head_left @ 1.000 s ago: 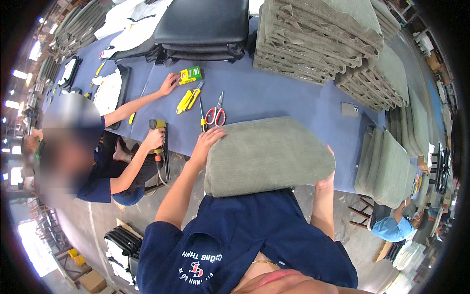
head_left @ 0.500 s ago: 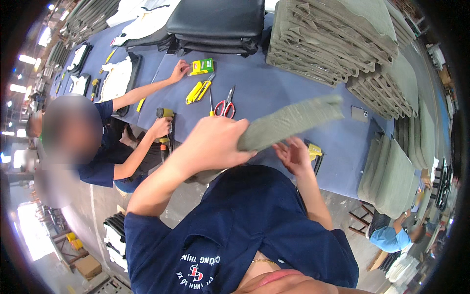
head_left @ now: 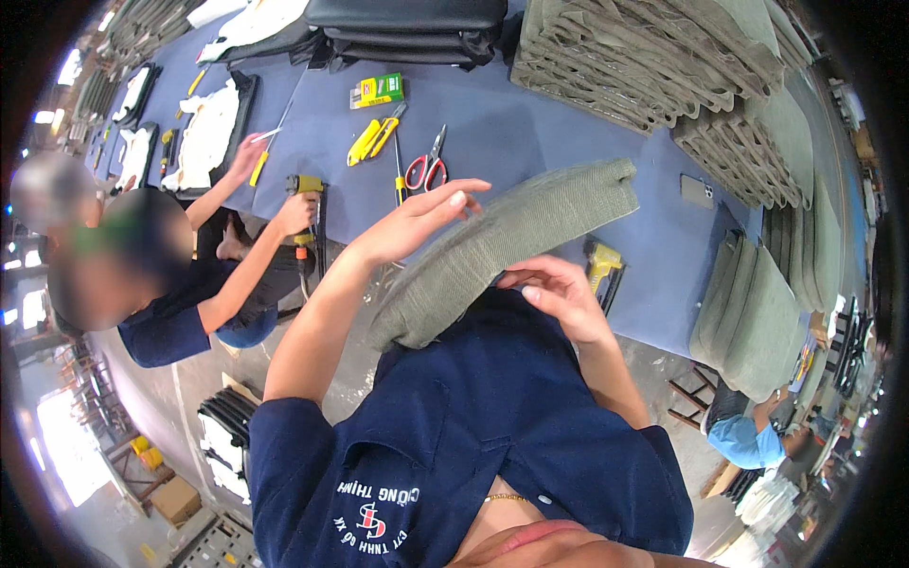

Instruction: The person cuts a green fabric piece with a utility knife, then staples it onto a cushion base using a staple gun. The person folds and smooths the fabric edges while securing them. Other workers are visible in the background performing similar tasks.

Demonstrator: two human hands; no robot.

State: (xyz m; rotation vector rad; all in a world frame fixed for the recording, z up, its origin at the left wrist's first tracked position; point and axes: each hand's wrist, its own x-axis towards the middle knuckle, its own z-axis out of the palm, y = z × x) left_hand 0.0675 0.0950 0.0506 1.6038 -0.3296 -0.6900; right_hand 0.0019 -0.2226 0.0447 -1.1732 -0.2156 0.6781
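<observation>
I hold a grey-green fabric-covered cushion (head_left: pixel 511 241) tilted up off the blue table (head_left: pixel 530 123), its near end against my chest. My left hand (head_left: pixel 417 222) lies on its upper face, fingers spread toward the far edge. Under its lower edge, my right hand (head_left: pixel 559 293) touches it with curled fingers. Red-handled scissors (head_left: pixel 426 170) lie on the table just beyond my left hand.
Stacks of grey-green cushions (head_left: pixel 653 57) fill the far right, more (head_left: pixel 757 312) at the right edge. Yellow tools (head_left: pixel 374 137), a yellow stapler (head_left: pixel 601 260), a green box (head_left: pixel 379 90) and black cushions (head_left: pixel 407 28) lie on the table. A co-worker (head_left: pixel 189 284) on the left holds a yellow tool (head_left: pixel 305 204).
The cushion lay flat on the table, then was lifted and turned on edge. It now sits lower and closer to my chest, with my left hand on top.
</observation>
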